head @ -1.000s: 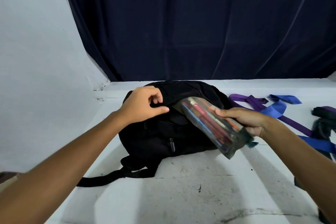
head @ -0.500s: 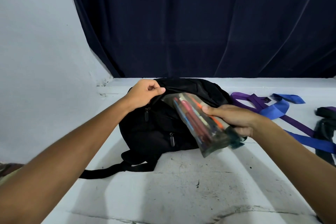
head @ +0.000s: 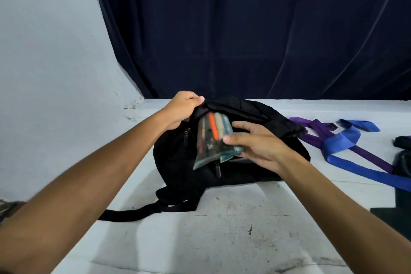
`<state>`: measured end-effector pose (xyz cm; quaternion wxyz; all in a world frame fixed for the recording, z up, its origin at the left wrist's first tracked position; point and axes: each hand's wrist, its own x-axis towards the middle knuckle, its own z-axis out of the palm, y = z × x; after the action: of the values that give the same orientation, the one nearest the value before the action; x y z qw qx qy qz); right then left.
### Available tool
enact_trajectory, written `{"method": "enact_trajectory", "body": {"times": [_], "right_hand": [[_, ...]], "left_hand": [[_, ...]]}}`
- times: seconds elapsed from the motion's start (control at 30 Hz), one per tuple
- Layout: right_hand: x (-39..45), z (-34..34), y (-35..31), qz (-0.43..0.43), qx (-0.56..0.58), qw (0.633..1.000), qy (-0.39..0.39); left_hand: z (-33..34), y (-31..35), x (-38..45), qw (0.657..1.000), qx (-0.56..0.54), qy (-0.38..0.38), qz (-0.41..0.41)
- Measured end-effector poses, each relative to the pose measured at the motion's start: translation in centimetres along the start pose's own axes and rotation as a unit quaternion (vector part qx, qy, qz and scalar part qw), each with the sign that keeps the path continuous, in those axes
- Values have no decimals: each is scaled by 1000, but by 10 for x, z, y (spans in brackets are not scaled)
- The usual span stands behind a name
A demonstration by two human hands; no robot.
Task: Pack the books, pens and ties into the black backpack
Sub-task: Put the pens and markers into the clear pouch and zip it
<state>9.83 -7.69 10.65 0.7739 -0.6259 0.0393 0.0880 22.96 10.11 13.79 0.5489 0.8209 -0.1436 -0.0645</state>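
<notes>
Since a second ago the clear pouch of pens (head: 212, 140) has swung from lying slantwise across the front of the bag to standing nearly upright, its top end now tucked under the raised flap of the black backpack (head: 244, 158), and the flap itself has been lifted higher. The pouch is part way in, its lower end outside the opening and blurred by motion. The right hand (head: 258, 147) has its grip closed on that lower end, thumb on the near face and fingers behind, likely so it can steer the pouch down lengthwise. The left hand (head: 183, 107) pinches the flap's edge and holds it up and back, which keeps the mouth open for the pouch. The backpack lies on the white counter (head: 222, 229), its strap trailing toward the near left. To the right, well apart from the bag, a purple tie (head: 320, 131) and a blue tie (head: 342, 142) lie crossed on the counter, not yet packed. Dark things sit at the right edge, too cut off to name.
</notes>
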Motion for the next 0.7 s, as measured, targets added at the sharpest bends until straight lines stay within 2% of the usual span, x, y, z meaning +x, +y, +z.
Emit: {"method": "enact_trajectory", "body": {"times": [0.1,0.17,0.23,0.3,0.37,0.43,0.47,0.6,0.7], "right_hand": [[-4,0,12,-34,4,999,35],[-3,6,21,-71,60,990,103],[5,12,30,-117,60,976,173],[17,17,37,-181,-53,952,239],[22,20,36,-238,-234,905,265],[18,19,35,-264,-423,830,251],[15,18,35,-265,-476,807,229],[4,1,38,-238,-496,832,75],[13,-9,36,-229,-500,835,41]], "left_hand": [[4,-6,3,1000,-13,2,-5],[8,-6,2,1000,-6,-12,9],[11,-2,-2,999,19,-24,36],[10,-1,-2,996,49,-26,71],[9,1,0,992,89,-12,92],[8,5,2,985,132,6,107],[8,6,4,982,149,11,117],[7,9,9,976,178,13,124],[7,7,13,980,162,7,114]]}}
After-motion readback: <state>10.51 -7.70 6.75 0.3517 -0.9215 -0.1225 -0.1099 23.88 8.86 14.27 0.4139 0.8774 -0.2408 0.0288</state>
